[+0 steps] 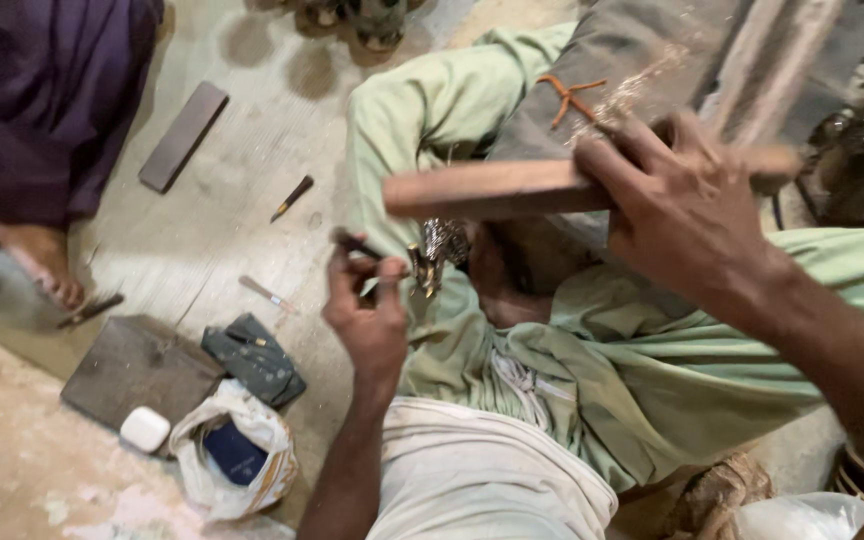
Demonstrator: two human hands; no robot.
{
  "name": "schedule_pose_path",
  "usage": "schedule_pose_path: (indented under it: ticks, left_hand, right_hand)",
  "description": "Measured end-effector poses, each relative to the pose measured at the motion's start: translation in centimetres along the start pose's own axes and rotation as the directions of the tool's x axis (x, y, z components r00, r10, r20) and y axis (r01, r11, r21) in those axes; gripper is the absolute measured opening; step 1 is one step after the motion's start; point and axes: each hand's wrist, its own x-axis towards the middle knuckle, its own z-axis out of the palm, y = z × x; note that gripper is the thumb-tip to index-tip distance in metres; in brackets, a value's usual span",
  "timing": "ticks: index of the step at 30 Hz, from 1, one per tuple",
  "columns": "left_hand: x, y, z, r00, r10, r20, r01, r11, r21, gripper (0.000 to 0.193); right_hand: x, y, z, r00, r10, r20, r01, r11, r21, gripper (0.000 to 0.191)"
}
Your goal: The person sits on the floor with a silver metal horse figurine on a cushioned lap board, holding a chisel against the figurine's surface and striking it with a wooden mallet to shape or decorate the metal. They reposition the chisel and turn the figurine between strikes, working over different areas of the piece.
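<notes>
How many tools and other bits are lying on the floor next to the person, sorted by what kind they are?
Thin pointed hand tools: 3, dark-handled, pale, dark by the foot
Flat slabs: 2, long bar, square block
Bags: 1, white bag
Small white cases: 1
Folded dark cloths: 1
Total: 8

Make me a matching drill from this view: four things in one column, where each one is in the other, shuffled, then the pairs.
Things:
1. wooden stick
2. thin tool
3. white case
4. dark slab

Places:
A. on the brown board at lower left
B. in the right hand
C. flat on the floor at upper left
D. in the left hand

Pairs: 1-B, 2-D, 3-A, 4-C
</notes>
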Motion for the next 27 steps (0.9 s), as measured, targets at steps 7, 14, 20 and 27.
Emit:
schedule_pose_path:
  ticks: [7,14,20,27]
  left_hand:
    - [0.9,2.1,2.0,0.932,-0.172,0.319,-0.111,0.702,0.703,0.041]
    - [3.6,2.7,5.2,0.923,-0.268,0.277,0.012,0.739,0.673,0.049]
    - [9.1,8.8,4.7,0.929,0.266,0.257,-0.366,0.566,0.739,0.045]
    - [9.5,24.2,0.8,0.601,0.487,0.634,-0.798,0.327,0.506,0.035]
  right_hand:
    - [-4.2,1.4,-0.6,0.946,0.312,0.083,-0.315,0.839,0.444,0.042]
    - [-8.3,2.9,0.1,0.912,0.409,-0.038,-0.328,0.779,0.534,0.047]
    - [-12.2,4.7,0.2,0.829,0.555,-0.073,-0.382,0.656,0.651,0.046]
    - [-12.7,5.4,-0.9,0.798,0.602,0.024,-0.339,0.416,0.844,0.048]
